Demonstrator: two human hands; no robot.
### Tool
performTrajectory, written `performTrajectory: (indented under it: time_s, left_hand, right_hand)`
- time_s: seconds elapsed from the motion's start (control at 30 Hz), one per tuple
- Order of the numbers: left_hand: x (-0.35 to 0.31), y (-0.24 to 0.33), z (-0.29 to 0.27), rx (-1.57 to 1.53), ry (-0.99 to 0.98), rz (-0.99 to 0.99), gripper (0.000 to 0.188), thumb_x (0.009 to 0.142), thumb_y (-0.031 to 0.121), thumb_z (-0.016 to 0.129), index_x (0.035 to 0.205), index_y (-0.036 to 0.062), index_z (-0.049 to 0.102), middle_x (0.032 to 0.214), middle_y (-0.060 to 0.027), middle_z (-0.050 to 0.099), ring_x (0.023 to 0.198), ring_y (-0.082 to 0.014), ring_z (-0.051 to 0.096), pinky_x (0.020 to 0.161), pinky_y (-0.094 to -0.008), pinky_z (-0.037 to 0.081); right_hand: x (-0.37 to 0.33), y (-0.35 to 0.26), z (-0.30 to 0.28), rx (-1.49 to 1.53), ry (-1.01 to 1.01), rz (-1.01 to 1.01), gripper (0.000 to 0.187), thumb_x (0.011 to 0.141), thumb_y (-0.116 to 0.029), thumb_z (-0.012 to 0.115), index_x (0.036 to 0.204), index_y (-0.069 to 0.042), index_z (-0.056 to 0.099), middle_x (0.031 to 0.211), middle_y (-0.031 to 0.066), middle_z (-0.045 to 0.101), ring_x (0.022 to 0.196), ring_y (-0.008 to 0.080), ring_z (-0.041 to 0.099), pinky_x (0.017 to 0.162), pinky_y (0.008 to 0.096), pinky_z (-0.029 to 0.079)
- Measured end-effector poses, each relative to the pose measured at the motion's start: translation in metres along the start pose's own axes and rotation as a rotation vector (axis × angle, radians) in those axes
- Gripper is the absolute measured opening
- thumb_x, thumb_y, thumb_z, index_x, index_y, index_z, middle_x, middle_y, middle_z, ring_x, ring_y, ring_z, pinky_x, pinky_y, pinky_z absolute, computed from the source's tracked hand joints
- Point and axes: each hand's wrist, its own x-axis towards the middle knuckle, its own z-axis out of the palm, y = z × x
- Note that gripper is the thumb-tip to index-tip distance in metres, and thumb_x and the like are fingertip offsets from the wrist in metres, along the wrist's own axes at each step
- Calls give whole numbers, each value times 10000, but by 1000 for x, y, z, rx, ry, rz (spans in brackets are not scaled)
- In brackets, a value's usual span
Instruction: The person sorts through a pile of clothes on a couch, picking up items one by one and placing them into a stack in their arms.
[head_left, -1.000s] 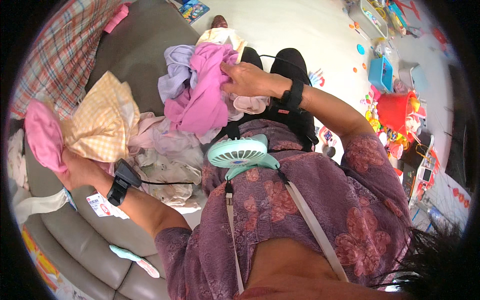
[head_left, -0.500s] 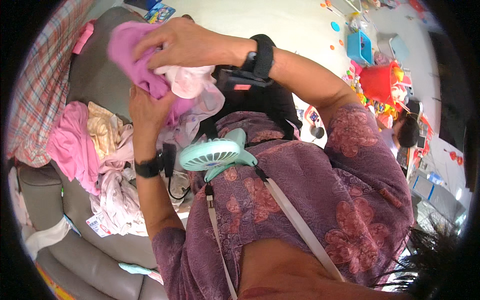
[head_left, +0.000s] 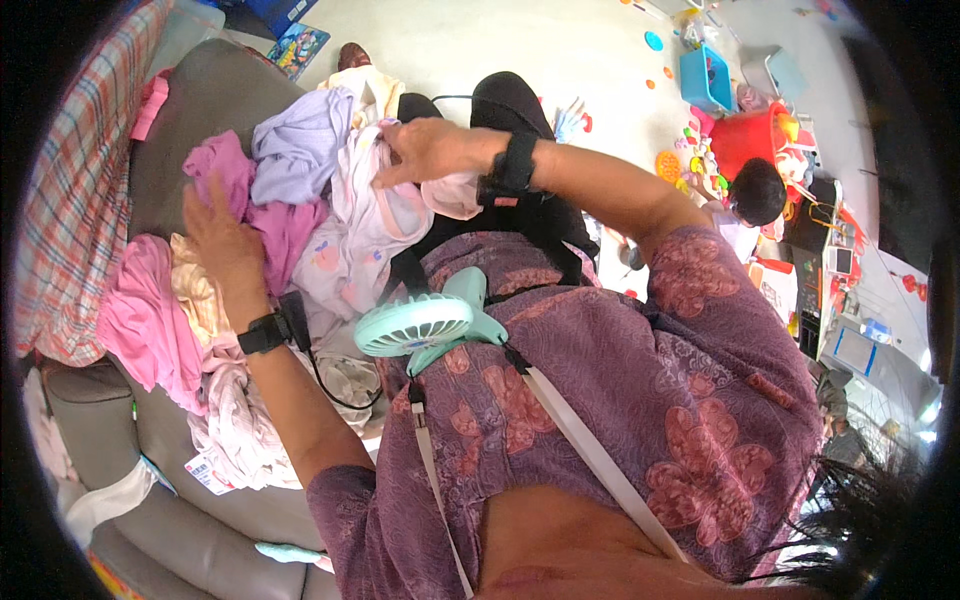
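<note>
My left hand (head_left: 222, 240) lies with fingers spread at the edge of a magenta garment (head_left: 285, 235) heaped on the sofa. My right hand (head_left: 440, 150) rests over a white printed garment (head_left: 365, 215) near my lap, its fingers apart. Between the hands lies a crumpled lavender garment (head_left: 300, 145). Beside my left wrist are a yellow patterned cloth (head_left: 195, 285) and a pink garment (head_left: 145, 315). A pale pink striped garment (head_left: 235, 430) with a paper tag sits close to my left forearm.
A grey sofa (head_left: 210, 540) holds the clothes, with a plaid cloth (head_left: 80, 190) along its left side. A mint neck fan (head_left: 415, 328) hangs at my chest. Toys, a red bucket (head_left: 745, 140), a blue bin (head_left: 707, 80) and a dark-haired person (head_left: 757, 190) are at the right.
The magenta garment, bunched up in both hands before, now lies on the pile. My hands have moved apart, the left one leftward. The lavender garment has come into view.
</note>
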Motion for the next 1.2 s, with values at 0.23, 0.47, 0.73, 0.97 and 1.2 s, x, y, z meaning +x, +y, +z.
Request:
performTrajectory:
  time_s: [0.23, 0.47, 0.73, 0.97, 1.2]
  left_hand:
    - [14, 38, 6, -462, -263, 157, 519, 669, 214, 616, 1184, 215, 546, 1371, -154, 315, 1194, -368, 377, 930, -471, 361]
    - [-11, -51, 39, -174, -131, -353, 233, 760, 181, 555, 880, -3, 630, 879, -222, 618, 764, -402, 580, 670, -420, 464]
    - [-20, -9, -24, -917, -346, -257, 597, 704, 262, 716, 1161, -53, 496, 1061, -111, 591, 961, -193, 543, 814, -332, 423]
    - [-54, -58, 39, -720, -110, -511, 460, 656, 116, 741, 1060, -23, 572, 1001, -122, 618, 905, -219, 577, 802, -326, 441]
    - [-22, -62, 11, -1142, 50, -619, 375, 689, 90, 696, 1027, -24, 583, 960, -100, 629, 805, -211, 617, 723, -361, 491]
  right_hand:
    - [18, -2, 25, -32, 42, -59, 403, 713, -299, 589, 891, 61, 552, 792, 251, 601, 762, 371, 602, 677, 402, 483]
    - [22, 10, 12, 366, 311, -193, 189, 677, -162, 563, 652, 26, 559, 644, 199, 562, 554, 318, 544, 560, 388, 445]
    - [88, -94, -10, 329, 322, -565, 209, 635, -193, 558, 663, 14, 565, 669, 229, 547, 617, 342, 552, 563, 391, 420]
    - [76, -52, -22, 376, -32, -464, 371, 686, -173, 587, 995, 30, 560, 800, 186, 610, 725, 271, 595, 631, 369, 471]
    - [39, 34, -50, 196, 39, -17, 477, 699, -76, 585, 1116, 138, 498, 753, 171, 626, 577, 163, 584, 553, 254, 483]
